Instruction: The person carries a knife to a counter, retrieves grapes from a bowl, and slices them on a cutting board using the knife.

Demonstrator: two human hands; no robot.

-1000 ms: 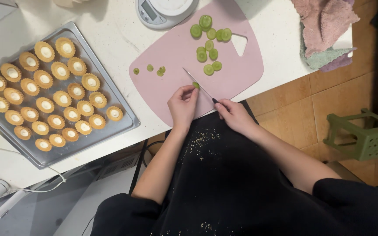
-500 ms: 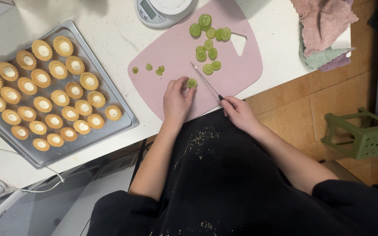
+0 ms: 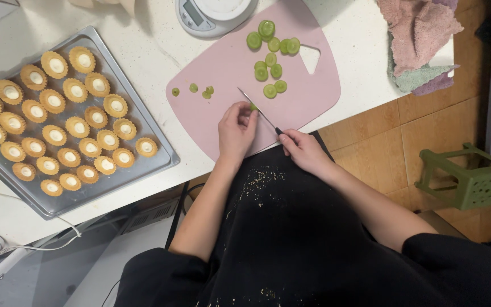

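While knife (image 3: 258, 110) cuts, green piece (image 3: 253, 107) just beyond left hand (image 3: 235, 132) fingers (image 3: 249, 117)

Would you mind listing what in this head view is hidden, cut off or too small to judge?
- Green piece at the left hand: mostly hidden by the fingers; shape unclear.
- Knife handle: covered by the right hand.
- Kitchen scale: cut off by the top edge; display too small to read.
- Baking tray of tartlets: left corner cut off by the frame edge.
- Green stool: partly past the right edge.
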